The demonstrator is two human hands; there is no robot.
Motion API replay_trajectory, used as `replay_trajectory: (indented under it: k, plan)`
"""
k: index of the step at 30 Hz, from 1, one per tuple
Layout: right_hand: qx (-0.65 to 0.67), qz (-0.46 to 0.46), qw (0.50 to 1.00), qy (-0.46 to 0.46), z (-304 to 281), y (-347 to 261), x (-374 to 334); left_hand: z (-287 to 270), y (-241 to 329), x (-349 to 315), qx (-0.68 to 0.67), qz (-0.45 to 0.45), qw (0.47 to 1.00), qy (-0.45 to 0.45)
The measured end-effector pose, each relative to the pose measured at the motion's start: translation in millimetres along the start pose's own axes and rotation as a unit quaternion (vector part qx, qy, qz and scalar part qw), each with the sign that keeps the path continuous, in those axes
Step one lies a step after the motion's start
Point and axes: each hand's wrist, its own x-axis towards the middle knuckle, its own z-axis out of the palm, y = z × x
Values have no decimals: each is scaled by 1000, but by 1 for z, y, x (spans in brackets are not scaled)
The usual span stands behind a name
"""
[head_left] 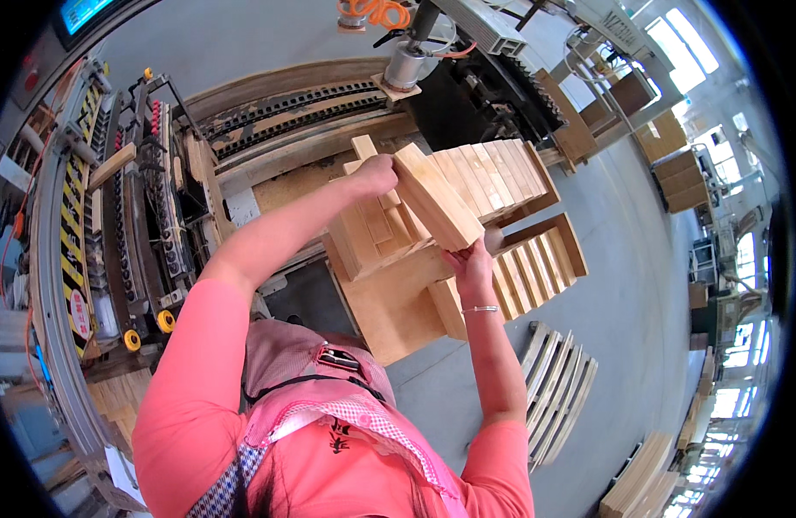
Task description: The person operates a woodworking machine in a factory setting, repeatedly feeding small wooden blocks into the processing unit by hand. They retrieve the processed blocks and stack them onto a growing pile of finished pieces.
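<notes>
A pale wooden block (434,200) is held up between both hands, tilted from upper left to lower right. My left hand (374,173) grips its upper left end. My right hand (472,262) holds its lower right end from underneath; a thin bracelet sits on that wrist. Behind and under the block lies a pile of similar wooden blocks (376,226) on a wooden bench (389,315). A row of blocks (493,174) stands on edge just to the right of the held one.
A conveyor machine (147,207) with a chain track and yellow wheels runs along the left. More block rows fill a wooden tray (536,268) on the right. Slatted pallets (558,388) lie on the grey floor. Stacked boards (640,470) sit at lower right.
</notes>
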Motion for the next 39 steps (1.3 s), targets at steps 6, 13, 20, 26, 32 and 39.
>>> replay_trajectory:
  k: [6,13,20,26,32,39]
  plan:
    - [-12,22,1000,15,10,10,19,7,-36,32,37,8,999,-27]
    - [13,51,998,27,0,20,22,9,-64,50,-30,104,994,-8]
    - [30,21,999,2,4,26,11,0,-135,107,43,96,988,111]
    - [26,11,1000,11,7,25,7,1,-125,86,43,110,993,4]
    - [18,16,999,27,13,25,4,3,-102,55,53,73,994,-62]
    - [21,2,1000,23,13,27,5,16,-93,36,83,102,990,-42]
